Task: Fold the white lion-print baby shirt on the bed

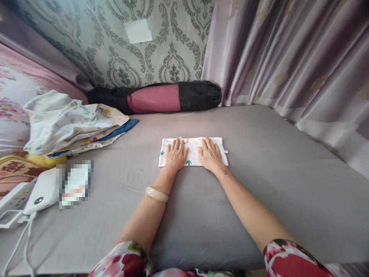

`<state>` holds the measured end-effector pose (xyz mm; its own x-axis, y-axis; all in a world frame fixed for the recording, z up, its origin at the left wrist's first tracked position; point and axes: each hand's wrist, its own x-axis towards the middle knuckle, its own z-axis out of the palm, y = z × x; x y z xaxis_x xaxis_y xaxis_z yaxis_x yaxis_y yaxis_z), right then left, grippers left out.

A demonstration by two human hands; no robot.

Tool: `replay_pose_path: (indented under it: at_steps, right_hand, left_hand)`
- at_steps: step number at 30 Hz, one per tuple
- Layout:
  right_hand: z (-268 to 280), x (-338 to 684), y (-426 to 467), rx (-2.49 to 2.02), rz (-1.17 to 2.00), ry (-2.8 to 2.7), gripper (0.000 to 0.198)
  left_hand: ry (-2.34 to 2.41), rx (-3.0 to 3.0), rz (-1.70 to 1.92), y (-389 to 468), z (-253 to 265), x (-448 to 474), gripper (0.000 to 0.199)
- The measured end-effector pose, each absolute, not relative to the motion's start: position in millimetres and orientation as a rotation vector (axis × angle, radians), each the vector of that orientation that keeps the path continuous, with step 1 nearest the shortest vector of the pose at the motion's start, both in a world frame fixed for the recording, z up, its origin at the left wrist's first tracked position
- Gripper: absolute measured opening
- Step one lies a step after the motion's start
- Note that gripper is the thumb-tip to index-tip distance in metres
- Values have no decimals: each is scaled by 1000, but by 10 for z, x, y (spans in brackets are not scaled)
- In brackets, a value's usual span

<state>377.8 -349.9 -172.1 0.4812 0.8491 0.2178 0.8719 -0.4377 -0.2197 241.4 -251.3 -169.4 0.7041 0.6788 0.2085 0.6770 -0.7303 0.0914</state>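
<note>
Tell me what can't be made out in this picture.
Head view:
- Cloth: print partly covered by left hand and right hand.
- Item beside power bank: blurred out.
- Power strip: cut off by left edge.
- Clothes pile: folds hide the pieces.

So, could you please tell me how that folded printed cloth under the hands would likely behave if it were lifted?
The folded printed cloth lies flat and thin on the grey bed sheet, so it probably flops and unfolds when lifted. It looks light. With the left hand and right hand flat on it, pushing would likely slide or wrinkle it, not roll it.
</note>
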Motion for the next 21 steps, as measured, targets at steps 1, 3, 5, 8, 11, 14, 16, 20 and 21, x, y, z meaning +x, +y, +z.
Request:
replay_pose_path:
  at_steps: [1, 3, 5, 8, 11, 14, 16, 20, 21]
  right_hand:
    - [-1722, 3780, -3500, -2428, -108, -1457, 56]
    - [-1720, 3780, -3499, -2430, -107, -1456, 56]
    - [-1719, 3779, -3496, -2432, -107, -1458, 56]
    - [-1711, 3769, -3492, -2434, -107, -1453, 55]
    - [-1674, 3738, -3491, -2404, -107, -1489, 55]
    - [-1612, 3692, -3498, -2333, -105, -1607, 55]
    - [-1578, 3664, -3503, -2302, -83, -1676, 55]
    - [-1567, 3643, -3508, -2306, -21, -1730, 56]
    - [-1576, 3644, -3506, -2307, -23, -1734, 56]
  left_hand:
    - [1154, 2892, 354, -2513, -1689, 2412, 56]
    - [1154, 2887, 346, -2513, -1679, 2412, 57]
    - [1150, 2881, 350, -2514, -1673, 2413, 57]
    - [1146, 2874, 384, -2518, -1664, 2419, 56]
    - [1108, 2878, 449, -2537, -1645, 2434, 54]
    - [984, 2913, 494, -2568, -1633, 2458, 52]
    - [892, 2932, 472, -2583, -1645, 2475, 50]
    - [840, 2936, 401, -2583, -1694, 2498, 48]
    - [843, 2936, 398, -2582, -1702, 2501, 48]
